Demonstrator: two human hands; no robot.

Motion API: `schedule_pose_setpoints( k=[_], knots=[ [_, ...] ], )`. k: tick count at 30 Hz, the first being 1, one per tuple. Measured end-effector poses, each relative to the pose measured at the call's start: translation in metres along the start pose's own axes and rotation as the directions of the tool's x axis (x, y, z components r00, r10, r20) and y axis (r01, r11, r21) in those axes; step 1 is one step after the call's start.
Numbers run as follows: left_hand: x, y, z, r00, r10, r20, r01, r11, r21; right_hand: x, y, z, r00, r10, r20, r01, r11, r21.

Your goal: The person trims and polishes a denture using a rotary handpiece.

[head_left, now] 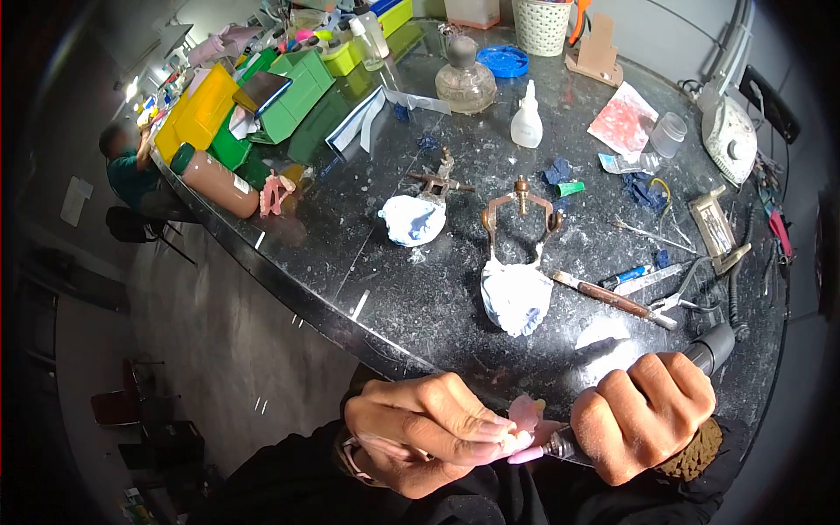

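Note:
My left hand (424,429) is closed, fingertips pinching a small pink denture (527,409) with whitish teeth at its edge. Wrapped in a fist, my right hand (646,418) grips a dark rotary handpiece (710,350) whose back end sticks out above the knuckles. The handpiece's pink grinding tip (527,455) points left and lies right by the lower side of the denture; whether they touch I cannot tell. Both hands are low over my lap at the bench's front edge. My left fingers hide part of the denture.
On the dusty black bench (350,262) are a brass articulator (522,206) with a white plaster cast (516,297), another cast (413,220), a brown-handled tool (612,299), pliers (687,293) and a white dropper bottle (527,121). A person (136,166) sits far left.

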State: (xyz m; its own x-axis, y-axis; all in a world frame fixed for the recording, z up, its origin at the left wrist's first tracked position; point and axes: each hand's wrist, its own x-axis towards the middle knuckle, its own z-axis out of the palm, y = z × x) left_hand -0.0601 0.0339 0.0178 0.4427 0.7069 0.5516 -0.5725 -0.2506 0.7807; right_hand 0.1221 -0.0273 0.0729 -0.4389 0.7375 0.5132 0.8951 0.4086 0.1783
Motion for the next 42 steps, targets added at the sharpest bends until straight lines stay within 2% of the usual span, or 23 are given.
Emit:
schedule_pose_setpoints(
  k=[2, 5, 6, 7, 9, 12, 15, 16, 17, 19, 20, 23, 25, 27, 28, 29, 30, 31, 32, 36, 39, 42],
  knots=[
    [-0.001, 0.0, -0.001, 1.0, -0.015, -0.009, 0.014, 0.998, -0.057, 0.0, 0.0, 0.0, 1.0, 0.022, -0.003, -0.022, 1.0, 0.008],
    [-0.003, -0.002, 0.001, 0.996, -0.07, -0.061, 0.056, 0.979, -0.196, -0.002, 0.002, 0.002, 0.999, -0.035, -0.018, 0.035, 0.999, 0.005],
    [-0.006, -0.004, 0.0, 0.992, -0.098, -0.085, 0.073, 0.962, -0.264, -0.002, 0.004, -0.003, 0.997, -0.041, 0.063, 0.037, 0.998, 0.052],
    [-0.008, -0.005, 0.0, 0.986, -0.127, -0.107, 0.086, 0.941, -0.328, -0.001, 0.003, -0.003, 1.0, 0.0, 0.029, -0.003, 0.994, 0.106],
    [-0.007, -0.007, -0.002, 0.988, -0.115, -0.104, 0.078, 0.947, -0.311, 0.0, 0.0, 0.0, 0.996, 0.085, -0.04, -0.074, 0.973, 0.218],
    [-0.008, -0.008, -0.003, 0.992, -0.093, -0.081, 0.069, 0.962, -0.264, 0.0, 0.004, 0.002, 0.998, 0.069, 0.005, -0.066, 0.943, 0.327],
    [-0.001, -0.005, -0.006, 0.996, -0.084, 0.028, 0.088, 0.967, -0.238, 0.001, 0.006, 0.004, 0.997, 0.079, 0.015, -0.076, 0.871, 0.486],
    [0.003, -0.001, -0.007, 0.993, -0.096, 0.069, 0.106, 0.983, -0.15, 0.001, 0.008, 0.006, 0.996, 0.086, 0.024, -0.085, 0.837, 0.541],
    [0.009, 0.001, -0.011, 0.989, -0.076, 0.128, 0.075, 0.997, 0.017, 0.001, 0.009, 0.006, 0.995, 0.094, 0.033, -0.095, 0.798, 0.595],
    [0.02, -0.001, -0.021, 0.957, -0.074, 0.28, 0.028, 0.986, 0.164, 0.003, 0.01, 0.004, 0.997, 0.064, 0.044, -0.077, 0.789, 0.61],
    [0.019, -0.002, -0.017, 0.958, -0.125, 0.257, 0.106, 0.99, 0.089, 0.002, 0.011, 0.003, 0.997, 0.052, 0.058, -0.077, 0.779, 0.622],
    [0.017, 0.001, -0.014, 0.923, -0.225, 0.313, 0.23, 0.973, 0.023, 0.003, 0.012, 0.001, 0.993, 0.016, 0.12, -0.089, 0.763, 0.64],
    [0.013, 0.001, -0.012, 0.912, -0.268, 0.31, 0.317, 0.941, -0.119, 0.002, 0.014, 0.001, 0.984, -0.036, 0.174, -0.093, 0.732, 0.675],
    [0.008, 0.001, -0.01, 0.898, -0.312, 0.31, 0.395, 0.881, -0.259, -0.001, 0.013, 0.004, 0.993, -0.023, 0.119, -0.064, 0.738, 0.672],
    [0.013, 0.001, -0.014, 0.897, -0.229, 0.379, 0.3, 0.944, -0.14, -0.001, 0.013, 0.003, 0.994, -0.015, 0.106, -0.056, 0.766, 0.641],
    [0.015, 0.0, -0.017, 0.912, -0.18, 0.369, 0.234, 0.966, -0.106, -0.001, 0.013, 0.003, 0.996, -0.009, 0.091, -0.048, 0.792, 0.608],
    [0.017, -0.001, -0.02, 0.924, -0.129, 0.361, 0.165, 0.984, -0.071, -0.008, 0.008, 0.016, 0.994, 0.071, -0.08, -0.028, 0.898, 0.44],
    [0.017, -0.001, -0.022, 0.932, -0.076, 0.356, 0.095, 0.995, -0.035, -0.007, 0.005, 0.016, 0.983, 0.176, -0.056, -0.127, 0.863, 0.489],
    [0.017, 0.005, -0.019, 0.953, -0.082, 0.293, 0.058, 0.994, 0.091, -0.007, 0.002, 0.017, 0.96, 0.28, -0.032, -0.22, 0.815, 0.536],
    [0.016, 0.009, -0.013, 0.974, 0.008, 0.226, -0.081, 0.945, 0.316, -0.005, 0.005, 0.003, 0.978, 0.163, 0.134, -0.197, 0.933, 0.301],
    [0.018, 0.011, -0.014, 0.967, 0.07, 0.244, -0.169, 0.896, 0.41, -0.003, 0.0, 0.006, 0.981, 0.169, 0.099, -0.188, 0.955, 0.229],
    [0.017, 0.01, -0.014, 0.956, 0.103, 0.275, -0.231, 0.843, 0.486, -0.002, -0.002, 0.002, 0.974, 0.163, 0.159, -0.191, 0.965, 0.179]
  ],
)
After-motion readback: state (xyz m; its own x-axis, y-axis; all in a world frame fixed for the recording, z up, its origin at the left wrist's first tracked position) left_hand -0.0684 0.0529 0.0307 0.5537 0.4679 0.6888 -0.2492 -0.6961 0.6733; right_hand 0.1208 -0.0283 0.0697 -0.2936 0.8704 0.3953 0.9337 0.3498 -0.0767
